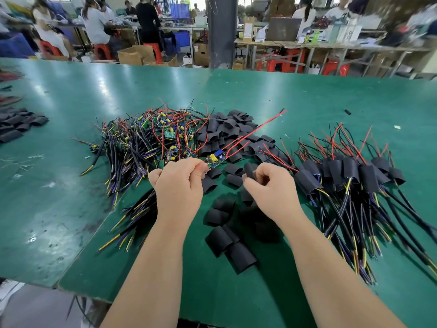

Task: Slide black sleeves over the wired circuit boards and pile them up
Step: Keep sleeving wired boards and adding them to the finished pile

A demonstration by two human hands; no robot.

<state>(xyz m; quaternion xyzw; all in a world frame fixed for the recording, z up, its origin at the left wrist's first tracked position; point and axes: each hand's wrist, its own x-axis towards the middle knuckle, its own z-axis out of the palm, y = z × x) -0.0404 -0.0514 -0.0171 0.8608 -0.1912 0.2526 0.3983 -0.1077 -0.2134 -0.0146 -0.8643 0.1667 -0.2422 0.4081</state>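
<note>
My left hand (179, 183) pinches a wired circuit board (215, 159); my right hand (272, 185) grips a black sleeve (249, 170) just beside it. Sleeving step: next, I judge, its red wires (256, 129) must enter the sleeve's mouth.

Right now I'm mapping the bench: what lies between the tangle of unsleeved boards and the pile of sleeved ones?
Head view: a heap of loose black sleeves, crossed by red wires.

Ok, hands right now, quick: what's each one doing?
Left hand: pinching a wired circuit board.
Right hand: fingers curled round a black sleeve.
</note>
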